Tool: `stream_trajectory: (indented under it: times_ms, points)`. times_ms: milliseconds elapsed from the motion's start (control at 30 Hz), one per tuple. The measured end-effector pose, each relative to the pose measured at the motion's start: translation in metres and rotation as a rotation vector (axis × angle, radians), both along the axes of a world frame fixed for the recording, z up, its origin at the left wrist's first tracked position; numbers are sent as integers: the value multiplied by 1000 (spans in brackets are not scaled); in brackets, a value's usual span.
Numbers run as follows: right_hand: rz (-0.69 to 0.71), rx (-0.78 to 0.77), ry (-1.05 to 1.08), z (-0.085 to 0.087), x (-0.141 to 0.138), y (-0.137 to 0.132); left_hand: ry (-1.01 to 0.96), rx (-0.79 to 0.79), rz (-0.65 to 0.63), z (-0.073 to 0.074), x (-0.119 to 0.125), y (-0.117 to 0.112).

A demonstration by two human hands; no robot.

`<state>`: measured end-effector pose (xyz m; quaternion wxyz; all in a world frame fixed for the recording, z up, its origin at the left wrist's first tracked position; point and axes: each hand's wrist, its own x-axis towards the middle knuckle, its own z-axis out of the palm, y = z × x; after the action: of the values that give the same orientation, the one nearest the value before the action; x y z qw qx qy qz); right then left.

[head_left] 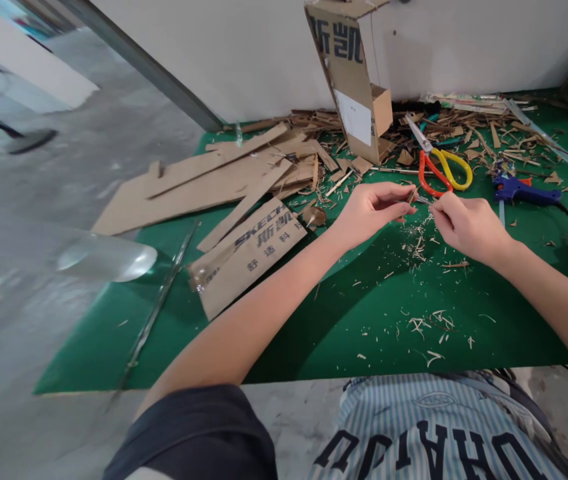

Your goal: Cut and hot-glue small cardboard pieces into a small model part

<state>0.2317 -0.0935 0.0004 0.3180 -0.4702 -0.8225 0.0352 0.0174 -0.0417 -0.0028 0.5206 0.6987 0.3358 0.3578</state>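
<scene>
My left hand and my right hand meet over the green mat. The left hand's fingers pinch a small brown sliver. The right hand's fingers are closed on a thin metal blade whose tip touches that sliver. Fine pale shavings lie scattered on the mat just below the hands. What the sliver is made of is too small to tell.
Orange and yellow scissors lie just beyond the hands, a blue glue gun to their right. A tall printed cardboard piece stands at the wall. Flat cardboard sheets and scraps cover the mat's far left. A clear plastic piece sits at the left edge.
</scene>
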Motion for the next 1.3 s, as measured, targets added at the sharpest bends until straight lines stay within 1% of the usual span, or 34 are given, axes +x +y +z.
stream_trajectory:
  times_ms: [133, 300, 367, 433, 500, 567, 633, 767, 833, 900, 933, 1000, 1100, 1167, 1233, 1300]
  points:
    - [-13, -303, 443, 3, -10, -2, -2, 48, -2, -1, -1, 0]
    - [-3, -802, 1009, 14, -18, -4, -8, 103, 2, -3, 0, 1]
    - [-17, -972, 1163, 19, -19, -5, -5, 108, 13, -3, 0, 0]
    - [-24, -1076, 1237, 22, -20, -6, -2, 112, 30, -4, 1, -1]
    - [-25, -1096, 1238, 22, -21, -6, -5, 118, 41, -3, 2, -2]
    - [-23, -1022, 1165, 20, -21, -6, -12, 122, 43, -2, 2, -3]
    - [-22, -847, 990, 16, -20, -5, -9, 114, 42, -1, 2, -4]
    - [-9, -336, 414, 8, -11, -3, 29, 69, 24, 2, 3, -7]
    - [-10, -195, 175, 7, -6, -2, 35, 49, 7, 2, 3, -8]
    - [-24, -145, 42, 7, -3, -2, 26, 31, 0, 1, 4, -9]
    - [-32, -141, 24, 8, -2, -2, 22, 25, 1, 1, 4, -9]
    - [-36, -170, 80, 8, -4, -3, 17, 23, 8, 1, 5, -10]
    - [-35, -311, 337, 9, -10, -3, 18, 41, 14, 2, 5, -10]
    - [-38, -497, 569, 11, -15, -3, 20, 61, 16, 2, 5, -10]
    - [-52, -732, 808, 14, -17, -3, 24, 80, 16, 2, 5, -10]
    - [-62, -948, 997, 19, -17, -2, 34, 84, 20, 3, 6, -11]
